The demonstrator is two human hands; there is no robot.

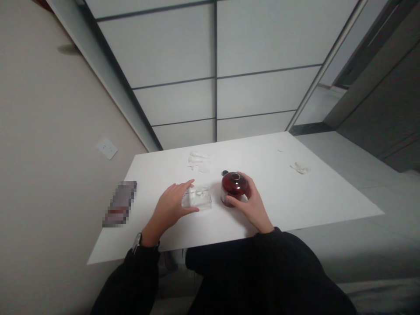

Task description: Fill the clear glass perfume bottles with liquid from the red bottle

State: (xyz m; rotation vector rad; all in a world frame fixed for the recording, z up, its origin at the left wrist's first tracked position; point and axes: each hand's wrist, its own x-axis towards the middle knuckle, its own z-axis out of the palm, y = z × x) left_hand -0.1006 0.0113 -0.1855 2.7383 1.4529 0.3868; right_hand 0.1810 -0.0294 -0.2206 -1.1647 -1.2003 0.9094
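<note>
On the white table [288,201], my left hand [172,203] grips the left end of a clear, box-shaped container [201,197], thumb on the near side and fingers on the far side. To its right, my right hand [251,203] is wrapped round a dark red, rounded bottle [233,186] that stands upright, its round neck opening facing up. A pale label shows in part on the bottle's left side. Just behind the bottle lies a small black cap [225,173]. The container and the bottle are apart.
Crumpled pale tissue [198,161] lies towards the back of the table, and another crumpled piece [300,168] at the right. A pixelated flat object [120,204] is at the left edge. White panelled doors [183,100] rise behind the table.
</note>
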